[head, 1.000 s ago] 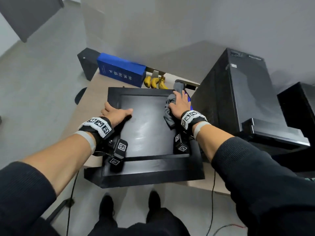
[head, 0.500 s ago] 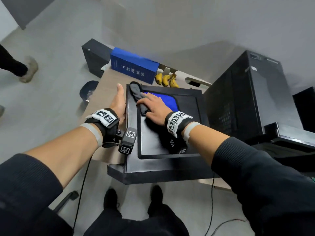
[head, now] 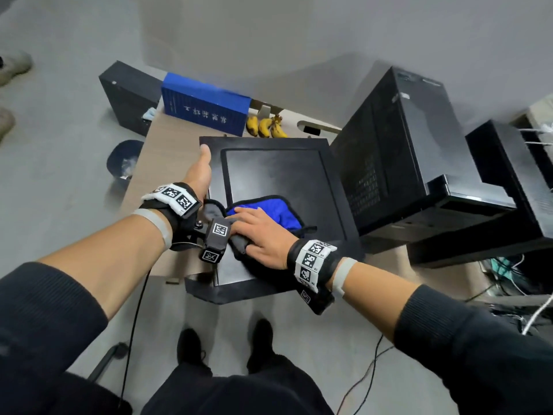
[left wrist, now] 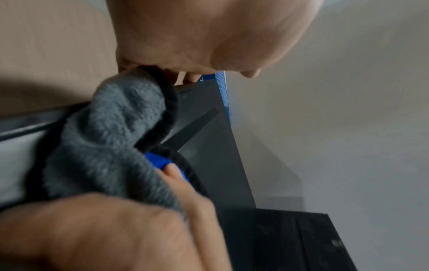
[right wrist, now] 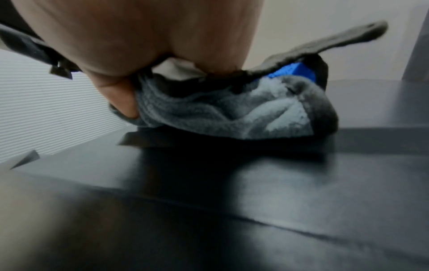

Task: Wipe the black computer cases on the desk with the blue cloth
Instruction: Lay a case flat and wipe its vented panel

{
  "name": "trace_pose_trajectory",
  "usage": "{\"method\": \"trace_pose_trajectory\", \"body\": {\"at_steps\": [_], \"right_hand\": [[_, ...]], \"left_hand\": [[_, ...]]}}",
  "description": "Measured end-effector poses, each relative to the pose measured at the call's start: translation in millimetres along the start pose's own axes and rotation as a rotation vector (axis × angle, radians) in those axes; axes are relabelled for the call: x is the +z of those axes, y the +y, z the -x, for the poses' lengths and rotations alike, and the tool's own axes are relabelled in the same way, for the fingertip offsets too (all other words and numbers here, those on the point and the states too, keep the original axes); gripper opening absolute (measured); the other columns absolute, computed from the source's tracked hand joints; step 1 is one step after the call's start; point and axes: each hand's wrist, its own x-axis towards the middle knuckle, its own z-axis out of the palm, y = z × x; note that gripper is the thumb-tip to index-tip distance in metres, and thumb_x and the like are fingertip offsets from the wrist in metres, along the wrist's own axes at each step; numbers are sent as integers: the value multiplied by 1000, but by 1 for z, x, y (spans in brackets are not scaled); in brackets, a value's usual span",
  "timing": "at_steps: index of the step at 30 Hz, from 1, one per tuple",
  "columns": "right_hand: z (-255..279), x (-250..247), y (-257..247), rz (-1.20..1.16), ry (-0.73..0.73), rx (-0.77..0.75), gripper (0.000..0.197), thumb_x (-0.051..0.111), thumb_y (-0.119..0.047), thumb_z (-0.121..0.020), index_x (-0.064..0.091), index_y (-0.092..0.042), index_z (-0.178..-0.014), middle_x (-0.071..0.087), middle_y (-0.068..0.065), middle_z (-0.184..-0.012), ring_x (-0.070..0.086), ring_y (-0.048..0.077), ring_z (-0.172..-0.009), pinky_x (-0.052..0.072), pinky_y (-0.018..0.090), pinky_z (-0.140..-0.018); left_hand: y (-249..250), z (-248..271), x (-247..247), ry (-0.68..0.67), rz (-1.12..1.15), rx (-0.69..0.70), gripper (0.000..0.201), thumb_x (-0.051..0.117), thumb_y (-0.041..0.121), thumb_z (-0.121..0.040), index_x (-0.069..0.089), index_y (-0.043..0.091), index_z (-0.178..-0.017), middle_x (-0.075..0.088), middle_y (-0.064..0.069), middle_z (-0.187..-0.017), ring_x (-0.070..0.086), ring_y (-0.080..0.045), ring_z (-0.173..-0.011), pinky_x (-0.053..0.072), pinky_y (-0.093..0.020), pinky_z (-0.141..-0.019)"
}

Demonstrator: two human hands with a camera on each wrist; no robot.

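A flat black computer case (head: 275, 172) lies on the wooden desk (head: 161, 163). The blue cloth (head: 269, 212), grey on its other side, sits on the near left part of the case's top. My right hand (head: 263, 232) presses down on it with fingers stretched flat. The right wrist view shows the cloth (right wrist: 220, 113) bunched under the palm on the glossy case (right wrist: 209, 201). My left hand (head: 200, 170) lies flat against the case's left side, thumb along the top edge. In the left wrist view the cloth (left wrist: 104, 146) almost touches that hand.
A tall black case (head: 404, 151) stands upright just right of the flat one, with another black case (head: 508, 175) beyond it. A blue box (head: 206, 106) and bananas (head: 266, 127) sit at the desk's back. A black tower (head: 128, 94) and a bin (head: 122, 163) are on the floor at left.
My right hand has dragged the cloth from the case's far left corner back to its near left part. The left hand has stayed on the case's left side.
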Motion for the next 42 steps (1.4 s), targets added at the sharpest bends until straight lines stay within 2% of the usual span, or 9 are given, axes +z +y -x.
{"method": "trace_pose_trajectory", "body": {"at_steps": [3,6,8,15,21,26,30,38,42], "right_hand": [[6,2,-5,-14,12,-11,57,43,-10,-67,57,-12,-123,48,6,-142,29,31,-141,28,63,-107],[26,7,-7,-15,30,-53,57,44,-10,-67,57,-13,-122,47,5,-142,31,31,-140,27,63,-108],[45,13,-7,-26,39,-90,56,45,-9,-66,57,-14,-120,47,5,-142,33,29,-137,26,60,-110],[163,13,38,-28,123,-84,50,43,-11,-67,62,-12,-114,52,9,-135,42,28,-128,31,41,-110],[246,5,92,-150,374,220,53,45,-3,-69,62,-11,-118,45,11,-143,34,22,-138,24,36,-118],[233,25,78,-185,422,358,61,44,-8,-71,53,-9,-132,26,16,-156,15,30,-149,13,52,-120],[218,38,43,-197,248,353,74,46,0,-76,36,-18,-147,9,6,-164,-3,22,-152,-5,53,-118],[124,71,-42,-88,114,152,95,55,-3,-75,9,-22,-157,16,-1,-163,5,13,-151,-5,49,-121],[91,77,-57,3,80,85,91,58,-4,-74,20,-24,-154,18,-4,-162,8,13,-151,0,45,-122]], "left_hand": [[-24,-18,4,111,-143,10,131,55,89,-46,38,11,-150,42,-12,-154,43,-33,-137,32,-50,-116],[-23,38,16,218,-192,65,94,70,54,-79,30,4,-148,40,-16,-152,44,-36,-135,36,-47,-113],[-38,43,21,299,-280,79,85,71,42,-83,30,4,-147,38,-18,-152,42,-37,-136,36,-45,-113],[-75,73,71,512,-531,89,101,74,44,-80,18,6,-154,22,-20,-158,22,-36,-147,18,-45,-122],[-100,91,99,746,-528,152,98,68,46,-80,17,12,-155,16,-15,-163,16,-33,-149,10,-49,-122],[-96,102,97,737,-514,121,90,65,48,-83,23,7,-152,25,-15,-159,23,-33,-147,15,-46,-119],[-104,107,81,624,-498,174,89,69,44,-83,26,2,-149,29,-18,-156,32,-37,-143,26,-46,-118],[-116,134,11,542,-435,185,72,69,44,-74,54,5,-134,59,-17,-137,56,-35,-124,43,-39,-103],[-134,138,-10,580,-486,340,35,65,21,-91,61,10,-124,67,-11,-124,60,-30,-117,43,-35,-100]]}}
